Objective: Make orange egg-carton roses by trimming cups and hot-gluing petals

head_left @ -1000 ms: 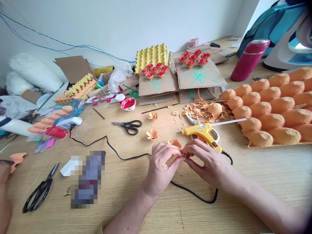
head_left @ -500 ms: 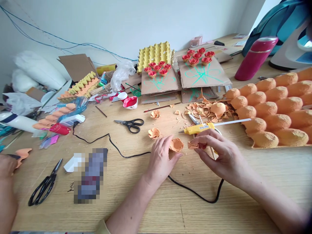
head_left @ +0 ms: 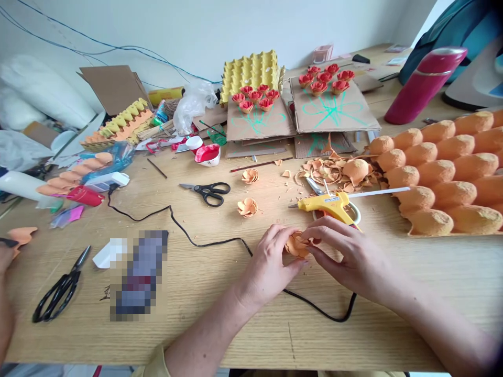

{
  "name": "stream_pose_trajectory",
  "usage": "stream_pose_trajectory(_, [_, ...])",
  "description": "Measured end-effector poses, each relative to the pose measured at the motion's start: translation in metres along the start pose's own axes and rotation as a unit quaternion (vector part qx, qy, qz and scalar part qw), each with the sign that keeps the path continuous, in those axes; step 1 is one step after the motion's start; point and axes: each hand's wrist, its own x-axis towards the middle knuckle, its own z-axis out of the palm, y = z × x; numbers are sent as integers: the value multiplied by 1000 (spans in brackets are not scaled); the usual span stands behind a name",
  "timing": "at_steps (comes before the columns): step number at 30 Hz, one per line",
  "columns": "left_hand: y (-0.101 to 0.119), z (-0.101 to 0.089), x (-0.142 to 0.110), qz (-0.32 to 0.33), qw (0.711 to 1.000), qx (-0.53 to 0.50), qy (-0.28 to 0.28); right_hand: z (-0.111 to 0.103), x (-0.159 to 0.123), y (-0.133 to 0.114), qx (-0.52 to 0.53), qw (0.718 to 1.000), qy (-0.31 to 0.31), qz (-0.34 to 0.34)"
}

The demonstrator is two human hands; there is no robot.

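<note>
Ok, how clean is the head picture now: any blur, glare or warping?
Head view: soft, even light, little glare; pink bottle seemingly tilted by wide-angle stretch; right edge darkened; white bags soft; pixelated block at left; orange flower legible, partly covered by the hands.

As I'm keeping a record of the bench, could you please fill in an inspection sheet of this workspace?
Surface: wood-grain tabletop, thin dark mark near the front.
Job's things: orange flower between the hands; yellow glue gun lying beyond the right hand.
Clutter: torn orange scraps by the glue gun; black-handled scissors lying slightly open.
Hands: left hand has its grip around the flower; right hand has fingertips at its edge, hold unclear.
Cables: black cable crosses the tabletop and loops between the forearms.
Surroundings: magenta flask at far right; another person's hand at the left edge.
Liquid spills: nothing seen.
</note>
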Motion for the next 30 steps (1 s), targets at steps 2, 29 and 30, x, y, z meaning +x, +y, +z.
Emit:
stream_pose_trajectory(2, [0, 0, 0, 3, 1000, -8, -4, 2, -1, 0, -15, 1000, -15, -8])
stream_pose_trajectory(29, [4, -2, 1, 4, 1000, -15, -16, 5, 2, 0, -47, 997, -67, -8])
stream_pose_trajectory(30, [4, -2, 1, 4, 1000, -14, -16, 5, 2, 0, -48, 997, -67, -8])
